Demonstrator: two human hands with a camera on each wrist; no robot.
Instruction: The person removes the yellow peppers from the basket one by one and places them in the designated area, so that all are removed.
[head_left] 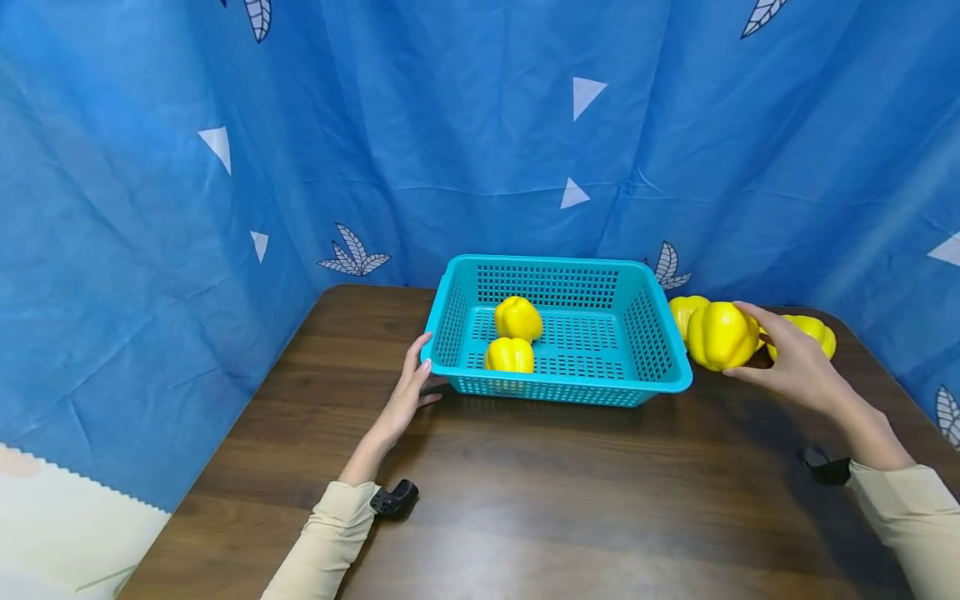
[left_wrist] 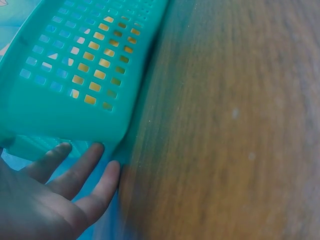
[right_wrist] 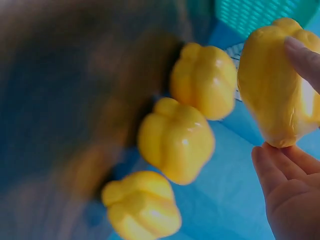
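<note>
A person's outstretched right hand (head_left: 798, 362) pinches a glossy, lobed yellow pepper (head_left: 722, 336) between thumb and fingers. The left hand (head_left: 402, 402), fingers extended, touches a perforated turquoise basket (head_left: 555, 382) at its corner.

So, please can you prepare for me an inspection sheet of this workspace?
Surface: brown wood-grain table, dark toward the right hand.
Job's things: turquoise basket with two yellow peppers inside; three loose peppers right of it; one held pepper.
Clutter: nothing seen.
Left hand: touches the basket's left end, near the front corner.
Right hand: grips the held pepper beside the basket's right end.
Cables: nothing seen.
Surroundings: blue curtain with white triangles and leaves behind the table; black devices at both wrists.
</note>
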